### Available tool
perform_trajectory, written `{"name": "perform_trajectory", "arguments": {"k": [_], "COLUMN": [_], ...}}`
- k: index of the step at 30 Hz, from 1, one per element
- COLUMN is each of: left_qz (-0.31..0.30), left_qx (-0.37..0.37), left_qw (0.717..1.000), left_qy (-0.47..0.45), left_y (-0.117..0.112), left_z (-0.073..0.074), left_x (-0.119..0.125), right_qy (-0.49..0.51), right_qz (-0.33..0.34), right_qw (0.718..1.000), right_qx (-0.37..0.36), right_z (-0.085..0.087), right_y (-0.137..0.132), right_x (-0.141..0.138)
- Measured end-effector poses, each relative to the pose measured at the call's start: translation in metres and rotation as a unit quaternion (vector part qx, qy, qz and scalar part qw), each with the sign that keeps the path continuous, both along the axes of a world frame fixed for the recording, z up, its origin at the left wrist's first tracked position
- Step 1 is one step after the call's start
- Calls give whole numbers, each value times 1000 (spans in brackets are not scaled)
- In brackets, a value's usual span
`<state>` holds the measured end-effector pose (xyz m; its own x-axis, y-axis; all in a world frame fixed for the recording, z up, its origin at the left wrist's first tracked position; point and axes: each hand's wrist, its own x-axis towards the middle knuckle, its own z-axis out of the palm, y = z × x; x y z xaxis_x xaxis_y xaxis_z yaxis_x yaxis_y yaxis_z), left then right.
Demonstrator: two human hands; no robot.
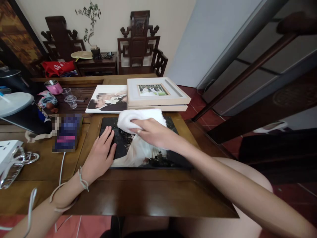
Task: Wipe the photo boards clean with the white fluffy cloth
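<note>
A dark photo panel (133,150) lies flat on the wooden table (99,195), showing a pale, gown-like shape on black. My left hand (102,153) rests on its left edge, fingers stretched out and holding nothing. Over the upper part of the panel, my right hand (155,132) grips a folded white towel (141,117); the towel covers that part of the picture. Just behind lie a white-edged photo print (109,99) and two stacked light wood picture frames (158,92), the upper one with a small photo in it.
On the left are a phone (66,134) with a white cable, a black tumbler (22,112) with a pale lid, a pink mug (53,86), a small clear glass (70,99) and a white power strip (10,152). Carved wooden chairs (140,43) stand behind the table.
</note>
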<state>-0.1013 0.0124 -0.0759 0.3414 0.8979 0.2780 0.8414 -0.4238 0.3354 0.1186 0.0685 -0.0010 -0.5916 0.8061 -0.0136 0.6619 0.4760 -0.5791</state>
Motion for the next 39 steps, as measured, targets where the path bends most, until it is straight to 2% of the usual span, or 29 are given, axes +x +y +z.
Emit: {"name": "perform_trajectory", "arguments": {"k": [4, 7, 10, 17, 20, 24, 25, 27, 29, 32, 34, 39], "left_qz": [-1, -3, -3, 6, 7, 11, 11, 11, 12, 12, 11, 9], "left_qx": [5, 8, 10, 6, 10, 3, 1, -3, -5, -7, -8, -9], "left_qw": [1000, 1000, 1000, 1000, 1000, 1000, 1000, 1000, 1000, 1000, 1000, 1000], "left_qy": [-11, -12, -10, -21, -24, -16, -13, -10, -9, -10, -12, -16], "left_y": [0, 1, 1, 1, 1, 2, 2, 1, 1, 1, 2, 1], "left_z": [0, 0, -1, -2, -1, 2, 3, 3, 3, 3, 4, 6], "left_x": [0, -1, -1, 0, 0, 1, 1, 2, 2, 2, 2, 2], "right_qy": [32, 37, 40, 38, 8, -54, -60, -56, -40, -40, -51, -29], "right_qz": [16, 18, 20, -49, -72, -75, -64, 2, 44, 14, -16, -56], "right_qw": [999, 998, 998, 994, 991, 987, 989, 992, 993, 997, 998, 998], "right_qx": [33, 37, 39, 86, 117, 129, 122, 110, 103, 65, 31, 28], "right_z": [0, -2, -7, -30, -39, -39, -37, -29, -19, -9, -7, -8], "right_y": [24, 23, 14, 2, -21, -84, -101, -128, -139, -120, -89, -5], "right_x": [-46, -56, -33, 69, 87, 88, 87, 89, 91, 91, 90, 85]}}
